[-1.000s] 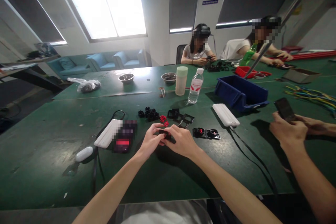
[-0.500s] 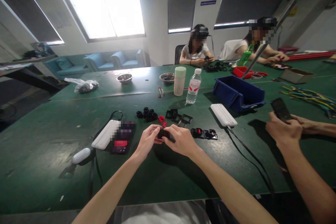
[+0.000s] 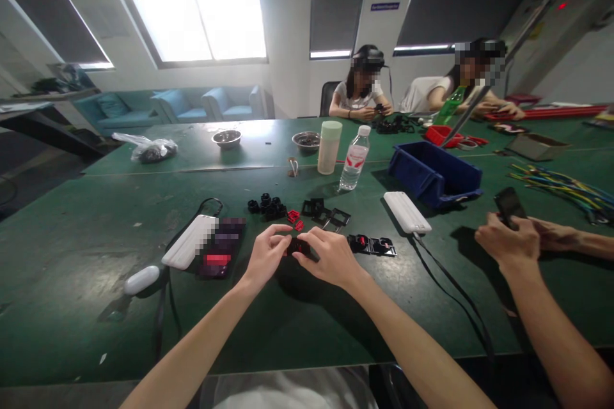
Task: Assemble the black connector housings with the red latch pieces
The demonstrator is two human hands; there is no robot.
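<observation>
At the green-topped desk [image 3: 52,255], left hand [image 3: 267,254] and right hand [image 3: 332,258] pinch 1 blocky black-and-red plastic-looking part [image 3: 300,247]: 2-handed handling, likely needing steadiness next.

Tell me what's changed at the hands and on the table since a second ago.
The left hand has drawn slightly left, so it and the right hand overlap less and more of the black part between them shows. Nothing was visibly picked up or let go. The bottle, blue bin and red pieces stayed put.
</observation>
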